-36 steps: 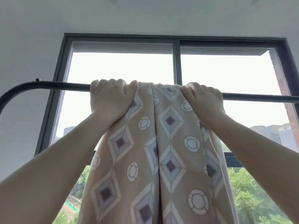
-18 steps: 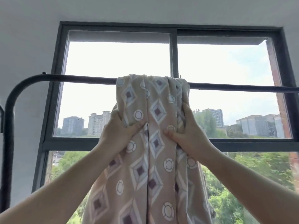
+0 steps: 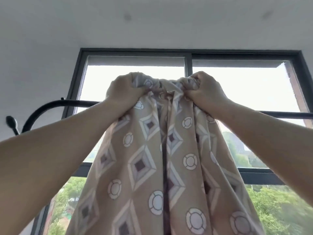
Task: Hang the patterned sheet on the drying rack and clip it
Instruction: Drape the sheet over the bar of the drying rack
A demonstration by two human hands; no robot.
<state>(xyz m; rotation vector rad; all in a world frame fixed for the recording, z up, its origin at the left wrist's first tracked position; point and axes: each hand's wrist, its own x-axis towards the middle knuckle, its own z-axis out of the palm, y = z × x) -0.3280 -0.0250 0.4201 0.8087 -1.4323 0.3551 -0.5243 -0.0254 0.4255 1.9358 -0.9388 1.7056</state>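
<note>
Above the rail, my left hand [image 3: 124,92] and right hand [image 3: 205,91] are fisted on the patterned sheet [image 3: 152,158], bunched between them. I see the drying rack [image 3: 79,103] bar running left-right just below both fists, equally near.

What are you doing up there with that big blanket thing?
A person is hanging a patterned sheet on a drying rack by the window. Both hands are up high: the left hand and the right hand each grip a bunch of the sheet's top edge, held above the rack's black bar. The rest of the sheet hangs down between the arms. No clip can be seen.
</note>
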